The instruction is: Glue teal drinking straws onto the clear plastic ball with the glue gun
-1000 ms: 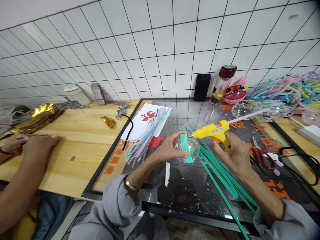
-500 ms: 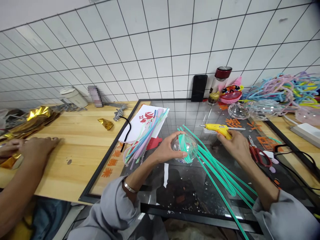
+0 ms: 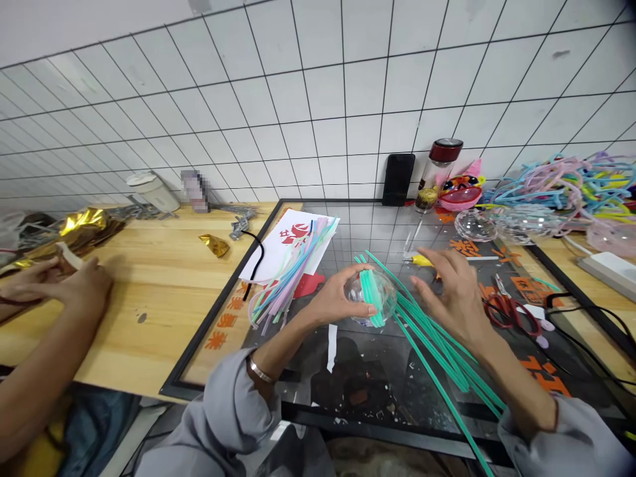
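My left hand (image 3: 342, 297) grips a clear plastic ball (image 3: 388, 296) from its left side, thumb below and fingers above. Flat green strips (image 3: 371, 298) lie side by side across the ball's surface. My right hand (image 3: 454, 295) hovers to the right of the ball, fingers spread, holding nothing. Behind its fingers lies a yellow glue gun (image 3: 422, 260) on the dark glass, mostly hidden by the hand. Long green strips (image 3: 442, 344) run from beside the ball toward the front right, partly under my right forearm. Red-handled scissors (image 3: 517, 318) rest right of my right hand.
Pastel strips (image 3: 293, 271) lie on a white paper sheet (image 3: 263, 248) at left. A phone (image 3: 398, 179) and a glass bottle (image 3: 437, 173) stand by the tiled wall. Tangled coloured strips (image 3: 571, 185) and clear balls (image 3: 476, 225) fill the back right. Another person's hands (image 3: 74, 285) work far left.
My right hand has let go of the glue gun, which now lies on the glass, and its fingers have opened toward the ball. My left hand still holds the ball. The other person's hands moved.
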